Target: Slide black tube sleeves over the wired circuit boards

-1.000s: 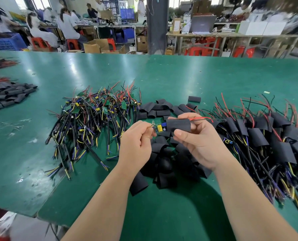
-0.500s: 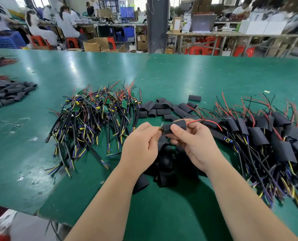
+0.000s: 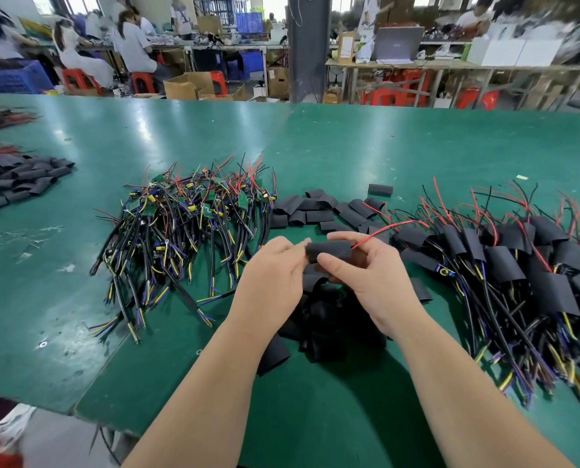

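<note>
My right hand [image 3: 369, 278] pinches a black tube sleeve [image 3: 329, 249] between thumb and fingers above the green table [image 3: 349, 146]. A red wire [image 3: 390, 229] and a black wire stick out of the sleeve's right end; the circuit board is hidden inside. My left hand [image 3: 275, 278] has its fingers curled at the sleeve's left end, where the cable is hidden behind it. A heap of bare wired boards [image 3: 194, 231] lies to the left. Loose empty sleeves [image 3: 315, 211] lie behind and below my hands. Sleeved boards [image 3: 518, 265] are piled on the right.
Another stack of black sleeves [image 3: 18, 184] and red wires lies at the far left. The table's near edge [image 3: 79, 413] runs at lower left. Beyond the table, people sit on red stools [image 3: 79, 79] among cardboard boxes and a pillar [image 3: 307, 45].
The sleeve has slid left over the board; the yellow and blue parts seen earlier are now covered. Both hands have stayed close together at the middle.
</note>
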`<state>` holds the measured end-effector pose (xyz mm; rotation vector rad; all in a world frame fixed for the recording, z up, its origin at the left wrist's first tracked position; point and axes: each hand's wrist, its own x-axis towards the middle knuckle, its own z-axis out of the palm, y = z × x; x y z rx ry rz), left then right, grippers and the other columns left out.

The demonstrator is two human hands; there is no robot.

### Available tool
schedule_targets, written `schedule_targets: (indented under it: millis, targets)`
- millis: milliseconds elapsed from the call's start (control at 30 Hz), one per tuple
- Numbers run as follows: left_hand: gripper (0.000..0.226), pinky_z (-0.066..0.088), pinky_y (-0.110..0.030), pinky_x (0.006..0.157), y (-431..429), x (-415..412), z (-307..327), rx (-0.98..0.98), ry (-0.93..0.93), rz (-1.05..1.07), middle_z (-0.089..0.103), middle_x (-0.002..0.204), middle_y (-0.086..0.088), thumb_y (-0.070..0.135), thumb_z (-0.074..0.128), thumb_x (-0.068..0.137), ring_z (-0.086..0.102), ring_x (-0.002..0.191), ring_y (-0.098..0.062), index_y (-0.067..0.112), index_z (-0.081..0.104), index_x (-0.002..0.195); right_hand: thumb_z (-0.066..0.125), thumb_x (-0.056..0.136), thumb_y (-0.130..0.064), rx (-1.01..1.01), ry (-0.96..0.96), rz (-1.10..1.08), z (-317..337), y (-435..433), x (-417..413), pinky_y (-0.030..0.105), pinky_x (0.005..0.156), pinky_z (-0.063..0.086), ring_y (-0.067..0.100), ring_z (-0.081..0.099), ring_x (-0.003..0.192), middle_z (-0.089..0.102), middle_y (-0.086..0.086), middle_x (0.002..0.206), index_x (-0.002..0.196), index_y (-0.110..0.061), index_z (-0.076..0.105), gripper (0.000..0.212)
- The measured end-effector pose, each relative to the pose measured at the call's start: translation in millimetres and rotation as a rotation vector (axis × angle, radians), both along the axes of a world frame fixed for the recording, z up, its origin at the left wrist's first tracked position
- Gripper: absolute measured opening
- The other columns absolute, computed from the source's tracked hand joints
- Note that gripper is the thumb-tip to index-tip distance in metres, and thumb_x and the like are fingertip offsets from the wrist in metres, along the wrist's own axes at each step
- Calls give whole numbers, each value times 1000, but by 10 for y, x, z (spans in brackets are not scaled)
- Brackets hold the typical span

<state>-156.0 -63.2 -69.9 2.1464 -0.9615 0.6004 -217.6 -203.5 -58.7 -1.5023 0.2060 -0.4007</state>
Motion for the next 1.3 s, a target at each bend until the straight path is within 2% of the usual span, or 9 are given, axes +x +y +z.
schedule_targets:
  millis: [100, 167, 333, 400, 467, 567, 767, 1100, 1300]
  targets:
    - [40, 44, -25, 70, 2, 29, -1, -109, 62, 8, 55, 70, 2, -2, 65, 84, 48, 66, -11, 2, 62, 124, 69, 82, 2, 121, 22, 15, 11, 88, 8, 33, 84, 56, 22, 65, 87, 73, 11, 97, 126, -18, 58, 50]
    - [53, 42, -11, 73, -2, 7, 13, -193, 170, -20, 60, 69, 9, 6, 71, 82, 51, 66, -5, 9, 54, 133, 61, 85, 9, 364, -23, 16, 62, 117, 21, 27, 71, 57, 19, 66, 78, 70, 7, 85, 131, -14, 53, 52]
    - [28, 45, -13, 70, 91, 52, 55, -372, 249, -6, 64, 84, 12, 30, 60, 88, 57, 74, -1, 19, 64, 113, 60, 87, 7, 581, -246, -272, 405, -260, -97, 19, 50, 47, 12, 64, 56, 66, 0, 64, 107, -13, 51, 30]
    - [20, 46, -27, 84, 159, 163, 19, -257, 289, 226, 63, 100, 6, 27, 55, 93, 55, 94, -7, 18, 66, 108, 65, 86, -1, 328, -239, -481, 526, -508, -219, 20, 53, 48, 10, 64, 56, 68, -3, 67, 100, -16, 58, 21]
    - [29, 37, -37, 98, 203, 244, -48, 35, 388, 486, 55, 124, -2, 26, 53, 93, 44, 117, -23, 19, 61, 121, 68, 83, -15, -214, -29, -665, 546, -744, -336, 28, 67, 51, 14, 63, 66, 69, -2, 76, 105, -22, 67, 24]
    - [37, 27, -40, 105, 205, 272, -116, 267, 491, 595, 40, 141, -2, 29, 48, 95, 32, 128, -27, 24, 52, 132, 64, 80, -19, -769, 334, -756, 481, -912, -425, 37, 93, 45, 29, 58, 102, 67, 14, 106, 119, -20, 66, 39]
    - [32, 26, -39, 91, 221, 274, -95, 310, 349, 733, 59, 109, 2, 54, 48, 91, 48, 104, -27, 32, 71, 91, 62, 82, -16, -866, 282, -679, 421, -609, -310, 45, 96, 37, 33, 49, 114, 55, 14, 117, 113, -22, 66, 32]
    - [22, 34, -42, 93, -49, 571, 109, 464, 218, 679, 62, 109, -2, 36, 53, 93, 52, 108, -28, 21, 64, 103, 59, 88, -12, -925, 262, -341, 108, -213, -139, 32, 81, 48, 23, 61, 89, 70, 2, 93, 102, -13, 68, 17]
    - [40, 37, -40, 89, -93, 884, 130, 649, 295, 652, 53, 63, 1, 42, 54, 94, 52, 63, -24, 15, 44, 67, 58, 87, -12, -917, 269, -282, 37, -215, -113, 32, 77, 47, 22, 59, 84, 70, 2, 88, 96, -13, 68, 13]
